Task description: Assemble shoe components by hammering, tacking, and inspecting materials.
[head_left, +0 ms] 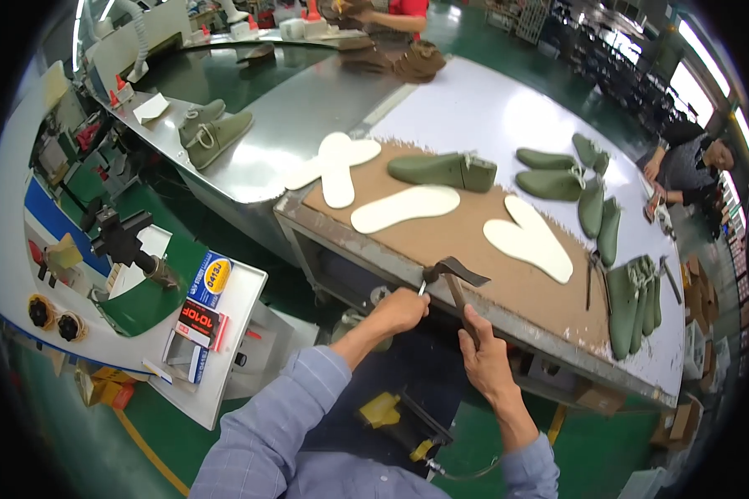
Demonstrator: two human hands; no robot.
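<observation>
My right hand is wrapped round the wooden handle of a hammer with a dark, curved metal head. It is held upright just off the near edge of the workbench. Close beside the hammer head, my left hand is closed, fingers pinched, with a small shiny metal bit showing above them that I cannot identify. Beyond the hands, on a brown board, lie white insoles in several places. A green shoe last rests on its side behind them.
More green shoe lasts stand at the right of the bench, with dark hand tools near them. Grey-green shoes sit on the metal table at left. A machine with small boxes is at my left. Co-workers stand at the far side and right.
</observation>
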